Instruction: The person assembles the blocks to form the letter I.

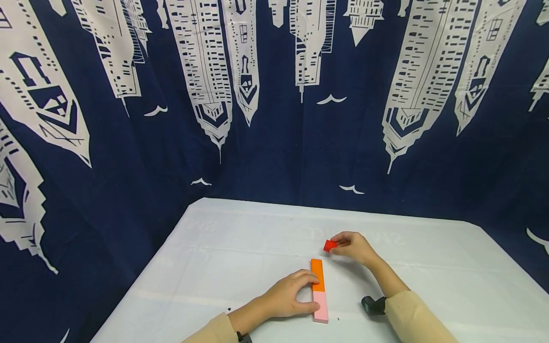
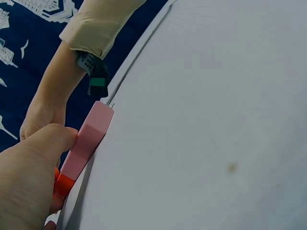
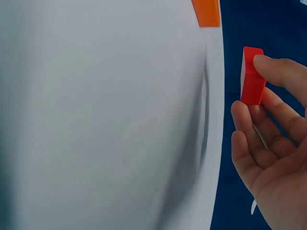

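Note:
My right hand (image 1: 352, 247) pinches a small red block (image 1: 330, 246) between thumb and fingertips, above the far middle of the table. In the right wrist view the thumb presses one face of the red block (image 3: 253, 76), with fingers behind and below it. Nearer to me, an orange block (image 1: 317, 274) and a pink block (image 1: 320, 307) lie end to end in a straight row. My left hand (image 1: 289, 295) rests against this row from the left, its thumb touching the pink block (image 2: 88, 139) and its fingers at the orange one.
The blocks lie on a white-covered table (image 1: 206, 267). Behind it hangs a dark blue cloth (image 1: 279, 162) printed with white buildings. A dark wrist device (image 1: 374, 305) sits at the right sleeve, right of the pink block.

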`<state>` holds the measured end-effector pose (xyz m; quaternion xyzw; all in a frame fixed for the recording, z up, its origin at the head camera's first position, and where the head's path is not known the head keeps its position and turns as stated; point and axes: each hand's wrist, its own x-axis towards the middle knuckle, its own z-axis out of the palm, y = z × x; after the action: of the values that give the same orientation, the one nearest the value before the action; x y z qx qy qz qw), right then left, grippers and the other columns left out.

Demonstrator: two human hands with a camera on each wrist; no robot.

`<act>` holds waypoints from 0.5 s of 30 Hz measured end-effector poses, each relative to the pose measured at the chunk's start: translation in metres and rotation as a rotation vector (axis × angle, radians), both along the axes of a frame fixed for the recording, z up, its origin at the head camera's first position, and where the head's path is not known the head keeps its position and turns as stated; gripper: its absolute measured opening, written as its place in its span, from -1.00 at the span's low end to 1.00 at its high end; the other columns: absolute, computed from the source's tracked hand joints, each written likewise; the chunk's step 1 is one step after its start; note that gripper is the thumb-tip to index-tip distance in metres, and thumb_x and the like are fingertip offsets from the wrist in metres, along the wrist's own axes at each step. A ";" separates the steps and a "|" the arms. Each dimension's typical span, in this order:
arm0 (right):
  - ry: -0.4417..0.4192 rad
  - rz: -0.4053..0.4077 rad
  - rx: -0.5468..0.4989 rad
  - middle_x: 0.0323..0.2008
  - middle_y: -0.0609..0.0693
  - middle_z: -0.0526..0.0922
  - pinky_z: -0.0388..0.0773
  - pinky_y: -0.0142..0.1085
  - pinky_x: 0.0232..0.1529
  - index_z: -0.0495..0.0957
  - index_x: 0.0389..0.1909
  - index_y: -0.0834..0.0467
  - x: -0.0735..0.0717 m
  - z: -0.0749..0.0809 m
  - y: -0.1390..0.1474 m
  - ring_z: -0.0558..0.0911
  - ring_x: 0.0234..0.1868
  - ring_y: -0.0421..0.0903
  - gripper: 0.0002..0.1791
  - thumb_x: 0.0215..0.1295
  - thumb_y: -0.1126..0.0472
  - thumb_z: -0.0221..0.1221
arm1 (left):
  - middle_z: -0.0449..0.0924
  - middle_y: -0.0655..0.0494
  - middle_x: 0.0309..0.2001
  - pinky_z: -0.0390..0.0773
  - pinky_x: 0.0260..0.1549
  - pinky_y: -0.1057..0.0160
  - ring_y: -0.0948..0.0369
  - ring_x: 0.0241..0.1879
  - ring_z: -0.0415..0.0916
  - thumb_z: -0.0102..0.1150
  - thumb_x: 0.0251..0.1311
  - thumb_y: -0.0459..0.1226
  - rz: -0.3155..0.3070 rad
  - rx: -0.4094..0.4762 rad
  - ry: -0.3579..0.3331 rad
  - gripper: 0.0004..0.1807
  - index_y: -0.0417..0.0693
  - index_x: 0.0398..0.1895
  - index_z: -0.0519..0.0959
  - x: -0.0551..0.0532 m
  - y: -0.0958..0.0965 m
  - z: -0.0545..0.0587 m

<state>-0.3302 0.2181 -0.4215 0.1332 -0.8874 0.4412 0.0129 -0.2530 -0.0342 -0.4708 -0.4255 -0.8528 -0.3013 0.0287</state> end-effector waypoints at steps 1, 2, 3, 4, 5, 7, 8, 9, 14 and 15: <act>0.000 0.006 0.000 -0.33 0.06 0.66 0.57 -0.32 -0.23 0.62 -0.17 0.37 0.000 -0.001 -0.002 0.61 -0.32 -0.05 -0.67 0.05 0.32 0.40 | 0.41 0.17 0.25 0.34 0.24 0.26 0.28 0.24 0.35 0.20 0.25 0.06 -0.002 0.001 0.004 -0.44 0.00 0.23 0.45 0.000 0.000 0.000; -0.001 0.008 0.000 -0.33 0.05 0.66 0.58 -0.32 -0.23 0.62 -0.17 0.36 -0.001 -0.002 -0.003 0.61 -0.31 -0.06 -0.68 0.05 0.32 0.40 | 0.41 0.17 0.25 0.34 0.24 0.26 0.28 0.24 0.35 0.20 0.25 0.06 -0.004 0.003 0.008 -0.44 0.00 0.23 0.45 0.000 0.000 0.000; 0.000 0.015 0.001 -0.33 0.04 0.67 0.58 -0.31 -0.22 0.62 -0.17 0.36 -0.001 -0.002 -0.004 0.61 -0.31 -0.05 -0.68 0.05 0.32 0.40 | 0.41 0.17 0.24 0.34 0.24 0.26 0.28 0.24 0.35 0.20 0.25 0.06 -0.006 0.005 0.011 -0.44 0.00 0.23 0.45 0.000 0.000 -0.001; 0.000 0.021 0.003 -0.33 0.04 0.67 0.58 -0.31 -0.22 0.62 -0.17 0.36 -0.001 -0.003 -0.006 0.61 -0.31 -0.06 -0.68 0.05 0.32 0.40 | 0.42 0.17 0.24 0.34 0.24 0.27 0.29 0.24 0.35 0.20 0.25 0.06 -0.008 0.007 0.014 -0.44 0.00 0.22 0.45 -0.001 0.000 -0.001; -0.001 0.024 0.003 -0.33 0.04 0.67 0.58 -0.30 -0.21 0.63 -0.17 0.35 -0.002 -0.004 -0.007 0.61 -0.31 -0.06 -0.69 0.05 0.32 0.40 | 0.42 0.17 0.24 0.34 0.23 0.27 0.29 0.23 0.35 0.21 0.25 0.06 -0.009 0.008 0.015 -0.44 0.00 0.22 0.45 -0.001 0.000 -0.001; 0.002 0.041 0.008 -0.31 0.04 0.67 0.58 -0.29 -0.20 0.63 -0.16 0.35 -0.002 -0.005 -0.010 0.61 -0.30 -0.06 -0.69 0.06 0.31 0.40 | 0.42 0.17 0.23 0.34 0.23 0.28 0.29 0.23 0.35 0.20 0.25 0.06 -0.011 0.011 0.013 -0.44 0.00 0.22 0.45 -0.001 0.000 -0.001; 0.002 0.048 0.011 -0.31 0.04 0.67 0.58 -0.29 -0.20 0.63 -0.16 0.34 -0.002 -0.006 -0.012 0.61 -0.30 -0.06 -0.69 0.07 0.31 0.39 | 0.42 0.17 0.23 0.34 0.23 0.28 0.29 0.23 0.35 0.20 0.25 0.06 -0.011 0.011 0.009 -0.44 0.00 0.22 0.45 -0.001 0.000 -0.001; 0.003 0.054 0.015 -0.31 0.04 0.67 0.58 -0.28 -0.19 0.63 -0.16 0.34 -0.002 -0.006 -0.013 0.61 -0.30 -0.06 -0.69 0.07 0.31 0.39 | 0.42 0.18 0.23 0.34 0.23 0.28 0.29 0.23 0.35 0.20 0.26 0.06 -0.012 0.011 0.007 -0.44 0.00 0.23 0.45 -0.001 0.000 -0.001; 0.005 0.074 0.037 -0.29 0.05 0.67 0.60 -0.25 -0.20 0.63 -0.14 0.34 -0.001 -0.008 -0.019 0.61 -0.29 -0.06 -0.69 0.08 0.32 0.38 | 0.42 0.17 0.23 0.34 0.23 0.28 0.29 0.23 0.35 0.20 0.26 0.05 -0.012 0.009 0.004 -0.45 -0.01 0.22 0.45 -0.001 0.000 -0.001; 0.004 0.072 0.042 -0.29 0.05 0.67 0.61 -0.25 -0.20 0.63 -0.14 0.34 -0.001 -0.008 -0.020 0.61 -0.29 -0.06 -0.69 0.08 0.32 0.38 | 0.42 0.16 0.23 0.34 0.23 0.28 0.29 0.23 0.36 0.20 0.26 0.05 -0.013 0.010 0.007 -0.45 -0.02 0.22 0.45 -0.001 0.000 0.000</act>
<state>-0.3313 0.1977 -0.4297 0.1664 -0.8911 0.4221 -0.0040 -0.2540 -0.0343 -0.4712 -0.4318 -0.8484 -0.3044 0.0321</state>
